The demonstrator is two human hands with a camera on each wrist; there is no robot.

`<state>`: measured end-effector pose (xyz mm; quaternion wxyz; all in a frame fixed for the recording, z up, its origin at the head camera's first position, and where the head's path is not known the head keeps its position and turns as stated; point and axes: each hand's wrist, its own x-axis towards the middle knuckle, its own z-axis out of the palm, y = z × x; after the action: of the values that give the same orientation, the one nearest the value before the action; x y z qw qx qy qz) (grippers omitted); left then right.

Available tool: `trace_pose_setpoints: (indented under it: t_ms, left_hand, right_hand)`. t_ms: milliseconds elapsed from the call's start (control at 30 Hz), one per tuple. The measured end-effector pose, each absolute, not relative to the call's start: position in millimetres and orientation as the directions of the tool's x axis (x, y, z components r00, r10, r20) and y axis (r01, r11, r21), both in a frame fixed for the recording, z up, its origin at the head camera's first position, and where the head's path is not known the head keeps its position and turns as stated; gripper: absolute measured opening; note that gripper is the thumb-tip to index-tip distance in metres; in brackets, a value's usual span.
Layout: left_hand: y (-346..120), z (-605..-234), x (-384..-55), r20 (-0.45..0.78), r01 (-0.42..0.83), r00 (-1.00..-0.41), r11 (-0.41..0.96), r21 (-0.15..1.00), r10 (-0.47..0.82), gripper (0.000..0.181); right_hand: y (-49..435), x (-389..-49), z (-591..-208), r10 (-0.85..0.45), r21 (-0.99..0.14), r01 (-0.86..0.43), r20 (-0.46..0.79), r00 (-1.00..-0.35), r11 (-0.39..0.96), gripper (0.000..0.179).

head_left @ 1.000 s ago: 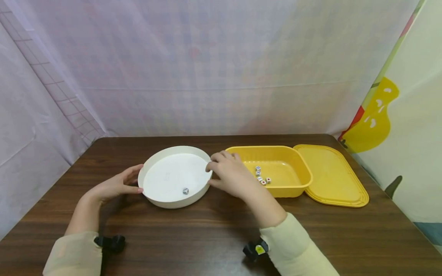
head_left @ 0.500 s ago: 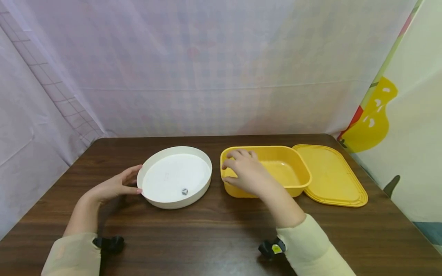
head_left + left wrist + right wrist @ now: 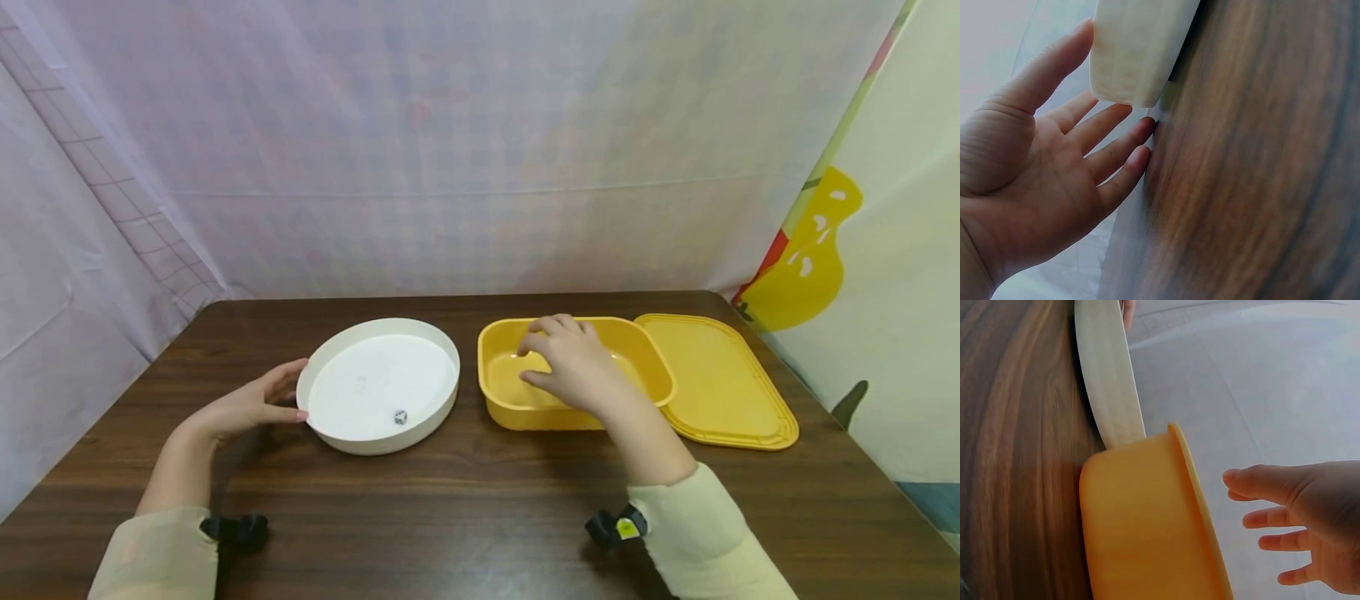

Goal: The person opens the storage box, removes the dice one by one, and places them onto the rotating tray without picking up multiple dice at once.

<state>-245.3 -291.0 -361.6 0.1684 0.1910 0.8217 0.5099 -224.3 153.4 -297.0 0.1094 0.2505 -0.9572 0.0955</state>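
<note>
My left hand [image 3: 247, 407] rests against the left side of a round white tray [image 3: 330, 343], its thumb and fingertips touching the wall. In the left wrist view, the fingers of that hand [image 3: 1035, 169] are extended along the pale tray wall [image 3: 1135, 50]. One die [image 3: 401, 417] lies inside the tray, close to its front wall. Over the yellow container [image 3: 525, 419] hovers my right hand [image 3: 581, 367], loosely bent and holding nothing visible. In the right wrist view, the right hand [image 3: 1316, 519] is apart from the container [image 3: 1147, 519]. The dice inside the container are hidden from view.
A flat yellow lid [image 3: 723, 383] lies right of the container, partly beneath its edge. Tray and container stand side by side with a narrow gap on the brown wooden table [image 3: 420, 517]. A pale curtain [image 3: 450, 167] hangs behind the table.
My right hand has moved rightward from the tray's right edge to above the yellow container, covering the dice seen there earlier. The left hand, tray and its die stay almost in place.
</note>
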Motion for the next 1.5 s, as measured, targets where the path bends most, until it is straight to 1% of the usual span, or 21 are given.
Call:
trace_pose_setpoints:
  t_ms: [300, 500, 833, 1033, 1300, 1500]
  left_hand:
    - [-291, -362, -246, -0.075, 0.146, -0.874, 0.407, 0.902, 0.48, 0.091]
    - [-291, -363, -247, -0.075, 0.146, -0.874, 0.408, 0.901, 0.48, 0.09]
    - [-291, -364, -247, -0.077, 0.143, -0.873, 0.404, 0.904, 0.481, 0.09]
    - [-291, -363, -247, -0.082, 0.135, -0.876, 0.405, 0.904, 0.476, 0.091]
    - [-290, -362, -246, -0.089, 0.129, -0.877, 0.411, 0.902, 0.471, 0.09]
    - [-290, -362, -246, -0.087, 0.133, -0.876, 0.411, 0.902, 0.474, 0.091]
  right_hand:
    - [169, -231, -300, -0.422, -0.172, -0.468, 0.246, -0.873, 0.867, 0.025]
    - [179, -234, -303, -0.407, -0.181, -0.454, 0.243, -0.88, 0.873, 0.024]
    - [192, -239, -309, -0.352, -0.219, -0.38, 0.154, -0.923, 0.899, 0.026]
    - [198, -245, -317, -0.339, -0.23, -0.364, 0.141, -0.93, 0.902, 0.025]
    - [203, -250, -326, -0.339, -0.213, -0.363, 0.142, -0.93, 0.907, 0.021]
    - [203, -254, -330, -0.334, -0.231, -0.351, 0.108, -0.936, 0.908, 0.017]
